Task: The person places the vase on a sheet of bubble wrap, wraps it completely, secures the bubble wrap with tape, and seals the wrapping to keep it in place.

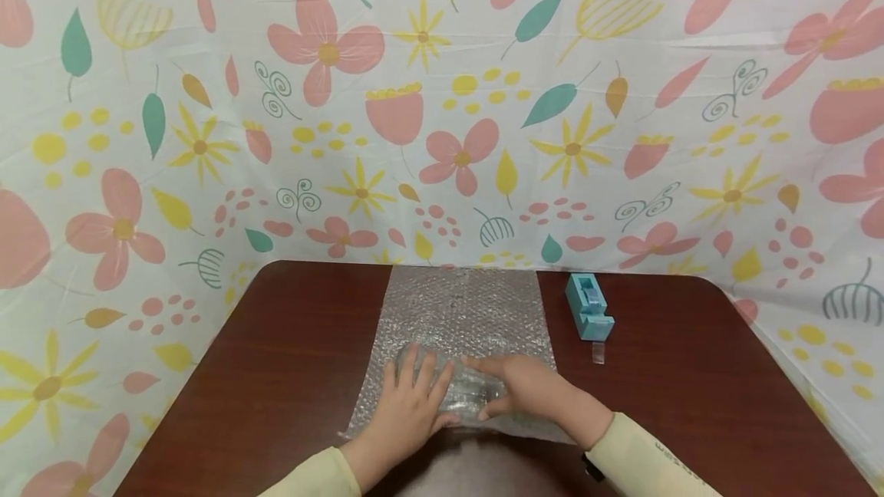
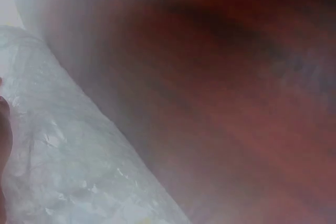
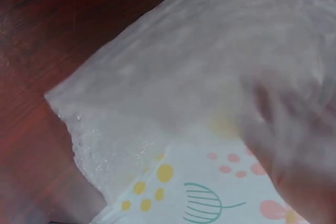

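A long sheet of bubble wrap runs from the table's far edge toward the person. On its near end lies a clear, shiny object, partly hidden by the hands; its kind cannot be made out. The left hand rests on the object's left side, fingers spread and nearly straight. At its right end is the right hand, with thumb and forefinger apart on either side. In the right wrist view the bubble wrap rises in a curve beside the blurred right hand. Bubble wrap also fills the left wrist view's lower left.
A light blue tape dispenser stands right of the sheet on the dark red-brown table. A short strip of clear tape extends in front of it. Flower-printed cloth hangs behind and at both sides.
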### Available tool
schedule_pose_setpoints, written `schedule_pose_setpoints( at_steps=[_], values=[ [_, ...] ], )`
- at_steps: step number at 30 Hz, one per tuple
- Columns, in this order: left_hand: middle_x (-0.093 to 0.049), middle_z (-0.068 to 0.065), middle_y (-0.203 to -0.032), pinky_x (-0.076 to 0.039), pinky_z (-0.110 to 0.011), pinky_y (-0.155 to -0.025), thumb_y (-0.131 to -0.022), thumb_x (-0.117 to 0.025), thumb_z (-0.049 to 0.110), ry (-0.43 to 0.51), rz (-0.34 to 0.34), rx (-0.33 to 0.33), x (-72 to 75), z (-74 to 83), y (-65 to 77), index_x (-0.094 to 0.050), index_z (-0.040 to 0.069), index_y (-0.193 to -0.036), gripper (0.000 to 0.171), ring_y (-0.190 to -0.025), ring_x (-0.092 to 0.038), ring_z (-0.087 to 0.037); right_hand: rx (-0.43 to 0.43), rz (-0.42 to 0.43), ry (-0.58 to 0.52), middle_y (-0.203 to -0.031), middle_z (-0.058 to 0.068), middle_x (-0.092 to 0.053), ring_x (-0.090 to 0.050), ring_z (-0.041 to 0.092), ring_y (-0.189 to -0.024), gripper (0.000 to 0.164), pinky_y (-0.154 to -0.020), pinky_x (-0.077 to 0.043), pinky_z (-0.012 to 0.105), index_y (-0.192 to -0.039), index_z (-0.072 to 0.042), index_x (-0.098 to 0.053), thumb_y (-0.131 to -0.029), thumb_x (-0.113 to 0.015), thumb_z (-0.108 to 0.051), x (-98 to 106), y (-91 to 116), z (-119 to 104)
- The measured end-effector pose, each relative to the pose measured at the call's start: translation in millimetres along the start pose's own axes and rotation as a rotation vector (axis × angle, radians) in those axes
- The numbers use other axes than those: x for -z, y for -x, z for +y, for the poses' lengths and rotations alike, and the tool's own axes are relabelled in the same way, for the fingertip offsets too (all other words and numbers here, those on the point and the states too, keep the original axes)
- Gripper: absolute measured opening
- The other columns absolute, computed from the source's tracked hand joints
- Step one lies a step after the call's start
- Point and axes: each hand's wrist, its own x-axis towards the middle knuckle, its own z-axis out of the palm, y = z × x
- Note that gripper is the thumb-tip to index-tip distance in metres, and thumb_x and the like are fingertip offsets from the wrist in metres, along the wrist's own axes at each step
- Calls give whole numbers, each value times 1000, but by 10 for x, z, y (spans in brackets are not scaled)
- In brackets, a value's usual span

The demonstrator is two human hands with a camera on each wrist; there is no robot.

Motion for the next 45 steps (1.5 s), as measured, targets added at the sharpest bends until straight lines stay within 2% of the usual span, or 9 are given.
schedule_pose_setpoints(
  at_steps=[4, 8, 11, 14, 16, 26, 35, 39, 45],
  values=[
    [-63, -7, -127, -59, -45, -86, -85, -49, 82, -14, -53, -24, -10, -25, -47, -60, 26, -140, 79, -122, -62, -34, -26, 33, 76, -137, 11, -68, -70, 32, -117, 83, -95, -58, 48, -152, -14, -50, -82, -78, -50, 27, 87, -79],
    [-63, -7, -129, -61, -44, -86, -89, -47, 79, -10, -122, -46, -10, -64, -94, -58, 27, -142, 75, -121, -64, -32, 51, 247, 283, -136, 9, -67, -66, 29, -122, 80, -106, -53, 47, -148, -12, -53, -85, -74, -58, -72, 327, -238],
    [-64, -7, -130, -61, -45, -87, -92, -47, 77, 15, -158, -49, 4, -97, -129, -58, 27, -142, 72, -121, -64, -32, 195, 466, 490, -147, 7, -61, -46, 22, -148, 74, -129, -28, 40, -149, -14, -52, -95, -58, -64, -256, 529, -299],
    [-64, -7, -129, -60, -43, -86, -93, -48, 75, 24, -169, -48, 16, -131, -173, -59, 26, -141, 70, -120, -64, -31, 341, 611, 638, -166, 5, -39, -17, 17, -162, 70, -134, 1, 37, -159, -15, -37, -106, -38, -60, -432, 658, -286],
    [-64, -6, -129, -60, -43, -86, -93, -47, 75, 14, -175, -52, 23, -156, -201, -58, 26, -141, 70, -120, -64, -30, 421, 657, 696, -172, 4, -24, -7, 18, -163, 68, -134, -3, 43, -163, -13, -27, -109, -29, -55, -514, 687, -253],
    [-65, -6, -133, -62, -41, -86, -97, -46, 70, 121, -288, -82, -15, -278, -341, -56, 24, -144, 67, -120, -65, -29, 569, 606, 855, -174, 6, -6, -1, 22, -163, 59, -133, -2, 52, -165, -12, -15, -114, -24, -39, -667, 560, -75],
    [-63, -7, -138, -61, -46, -92, -99, -46, 67, 213, -353, -100, 15, -299, -319, -55, 23, -146, 65, -126, -62, -30, 463, 662, 849, -174, 3, -6, -1, 21, -163, 76, -133, 0, 51, -165, -15, -18, -106, -36, -59, -578, 241, 102],
    [-64, -6, -136, -61, -45, -92, -98, -47, 67, 204, -309, -91, 11, -280, -292, -58, 23, -143, 64, -125, -63, -30, 336, 656, 776, -168, 9, -33, -25, 25, -160, 75, -134, -6, 46, -164, -11, -23, -108, -22, -61, -547, 188, 107],
    [-64, -5, -134, -61, -43, -90, -96, -47, 71, 128, -269, -99, 17, -264, -258, -57, 26, -142, 65, -125, -63, -28, 211, 551, 739, -135, 11, -68, -67, 26, -122, 79, -109, -49, 42, -149, -10, -49, -103, -25, -70, -559, 167, 44]
  ],
)
